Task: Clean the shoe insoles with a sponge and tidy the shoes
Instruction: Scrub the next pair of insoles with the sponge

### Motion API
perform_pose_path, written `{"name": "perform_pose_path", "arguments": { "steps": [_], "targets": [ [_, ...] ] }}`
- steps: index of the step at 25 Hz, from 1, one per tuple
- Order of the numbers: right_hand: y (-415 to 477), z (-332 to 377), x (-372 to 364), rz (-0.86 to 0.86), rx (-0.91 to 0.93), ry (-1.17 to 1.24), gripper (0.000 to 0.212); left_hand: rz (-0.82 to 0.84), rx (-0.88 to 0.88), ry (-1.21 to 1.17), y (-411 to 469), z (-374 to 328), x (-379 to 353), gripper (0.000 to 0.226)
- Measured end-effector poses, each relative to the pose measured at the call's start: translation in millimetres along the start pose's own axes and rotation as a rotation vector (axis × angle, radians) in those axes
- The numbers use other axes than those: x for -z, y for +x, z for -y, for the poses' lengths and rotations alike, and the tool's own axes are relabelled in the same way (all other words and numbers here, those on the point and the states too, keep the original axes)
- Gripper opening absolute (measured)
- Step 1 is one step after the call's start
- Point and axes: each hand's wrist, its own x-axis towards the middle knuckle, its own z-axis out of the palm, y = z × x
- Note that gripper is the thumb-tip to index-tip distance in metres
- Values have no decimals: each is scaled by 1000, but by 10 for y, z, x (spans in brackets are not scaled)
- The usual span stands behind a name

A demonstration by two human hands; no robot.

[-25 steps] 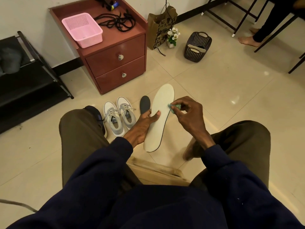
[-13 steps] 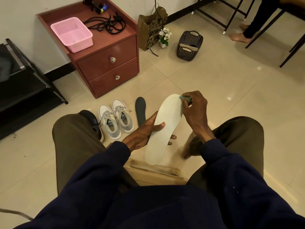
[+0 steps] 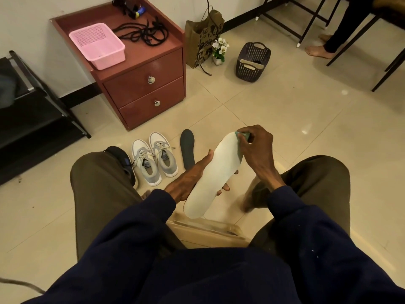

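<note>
While we sit above the tiled floor, our left hand (image 3: 188,179) grasps the pale insole (image 3: 211,178) from beneath at its middle. The thumb lies along its left edge and fingertips show past its right edge. The insole hangs tilted between our knees, toe end pointing far and right. Our right hand (image 3: 257,151) pinches a small green sponge (image 3: 243,136) against the insole's far tip. On the floor just left of the held insole lies a dark insole (image 3: 187,150). Left of that stands a pair of grey sneakers (image 3: 153,160), with a dark shoe (image 3: 122,160) beside them, partly hidden by our left knee. Farther off, a red-brown two-drawer cabinet (image 3: 151,93) against the wall carries a pink basket (image 3: 98,46) and tangled black laces (image 3: 142,34). To its right stand a paper bag (image 3: 202,40) and a dark basket (image 3: 252,64).
</note>
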Motion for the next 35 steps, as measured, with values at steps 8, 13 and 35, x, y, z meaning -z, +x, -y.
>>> {"name": "perform_pose_path", "arguments": {
  "steps": [8,13,35],
  "targets": [
    [-291,333,-273,257,380,-49,13,-173,-119,-256,-27,-74,0,44],
    [-290,273,-199,137,236,0,11,-249,-114,-230,-9,-58,6,52],
    [-475,497,-352,239,322,-56,11,-368,-129,-411,-34,-136,179,34]
  ]
}}
